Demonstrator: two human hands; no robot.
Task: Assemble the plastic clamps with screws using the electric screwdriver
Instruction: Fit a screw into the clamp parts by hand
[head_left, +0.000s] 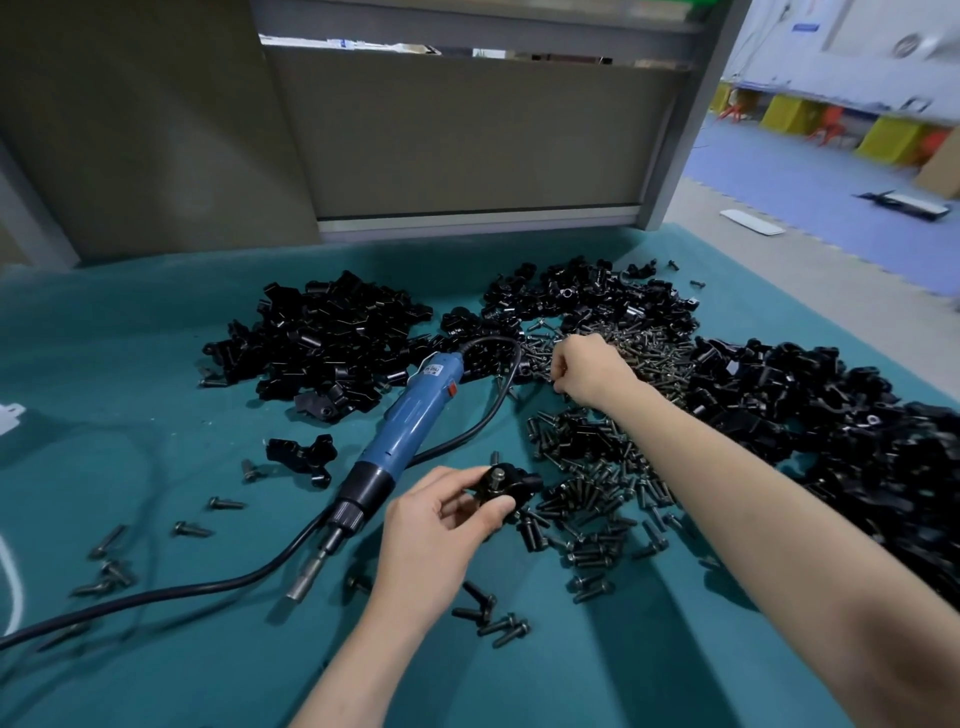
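Observation:
My left hand (441, 514) grips a black plastic clamp (506, 483) with a screw standing up in it, just above the teal mat. My right hand (587, 369) reaches far out, its fingers curled down into the pile of small screws (654, 348); whether it pinches one is hidden. The blue electric screwdriver (410, 421) lies untouched on the mat to the left of my left hand, its bit (306, 582) pointing toward me. Larger black screws (597, 488) are heaped between my two hands.
Heaps of black clamp parts lie at the back left (322, 343), back middle (587, 296) and along the right (857, 431). The screwdriver's black cable (156, 597) runs left across the teal mat (156, 364). Loose screws are scattered at front left (109, 571). A grey panel (467, 130) stands behind.

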